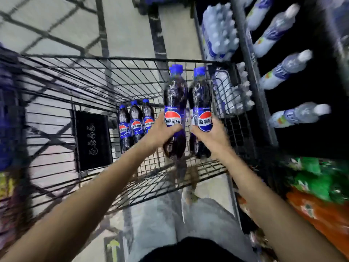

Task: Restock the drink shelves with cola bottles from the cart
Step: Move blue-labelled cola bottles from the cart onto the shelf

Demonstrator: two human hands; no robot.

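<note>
Dark plastic cola bottles with blue caps [174, 95] are looking heavy and slippery, so your left hand [162, 133] and right hand [212, 136] are each gripping one around its middle.

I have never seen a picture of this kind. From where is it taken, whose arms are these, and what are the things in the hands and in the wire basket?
There is no machine here: a person works with bare hands. The one picture comes from a camera worn on the head, looking forward and down, so both arms reach in from below. The left hand grips the left bottle of cola around its label; the right hand grips the right bottle likewise. Both are held above the cart. Inside it, three more bottles stand side by side. On the right is a dark shelf with clear bottles. The picture's edges are blurred.
</note>
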